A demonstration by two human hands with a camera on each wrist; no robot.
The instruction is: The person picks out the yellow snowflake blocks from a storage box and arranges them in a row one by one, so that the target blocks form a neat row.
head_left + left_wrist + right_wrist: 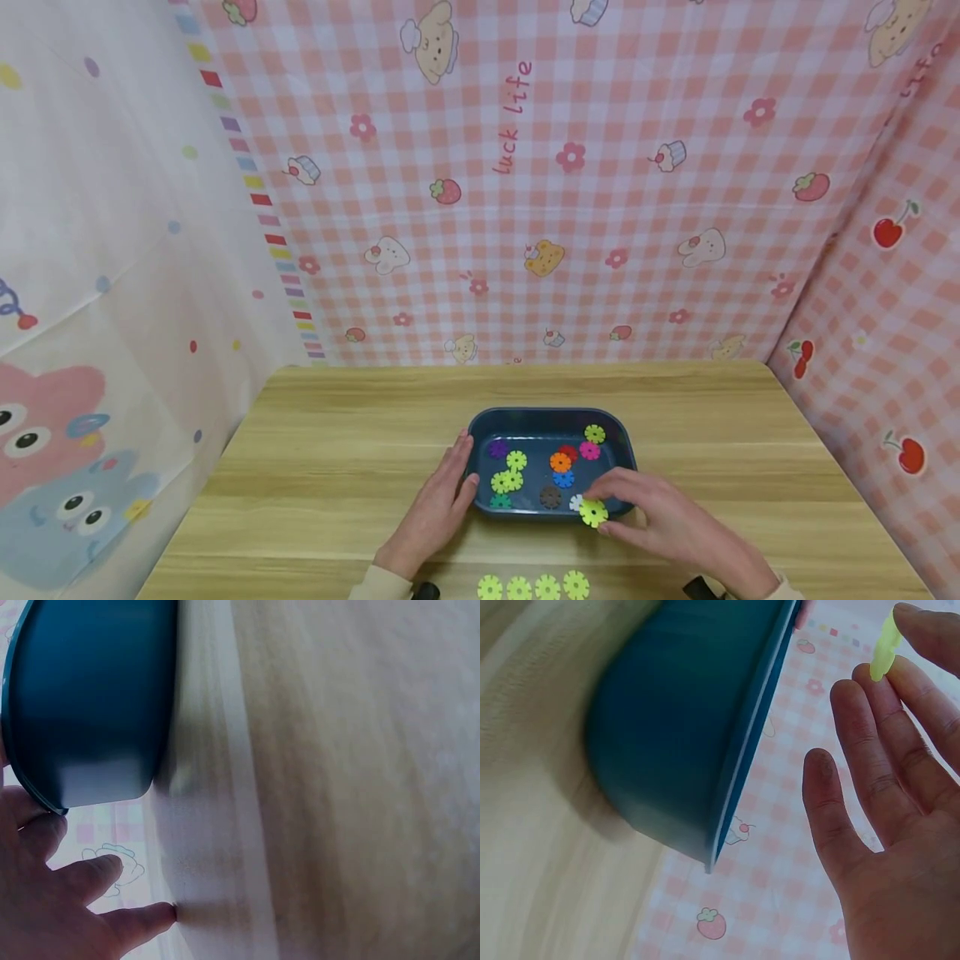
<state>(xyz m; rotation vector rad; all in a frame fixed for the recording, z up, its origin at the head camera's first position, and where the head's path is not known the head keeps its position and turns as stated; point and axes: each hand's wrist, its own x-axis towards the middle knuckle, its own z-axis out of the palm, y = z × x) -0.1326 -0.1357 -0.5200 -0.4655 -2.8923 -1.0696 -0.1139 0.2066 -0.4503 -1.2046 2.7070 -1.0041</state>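
A dark blue rectangular tray stands on the table, holding several small notched plastic discs. My right hand pinches a yellow-green notched disc between thumb and fingers, over the tray's near right edge. From the right wrist view, the same disc appears edge-on at the fingertips, while the other fingers extend loosely. Against the tray's left side rests my left hand, its fingers fairly straight. Inside the tray are yellow-green discs, an orange disc, a brown disc and a partly covered white disc.
Several yellow-green discs lie in a row at the table's near edge, among them a leftmost disc. The wooden table meets a pink checked cloth behind and cloth at both sides.
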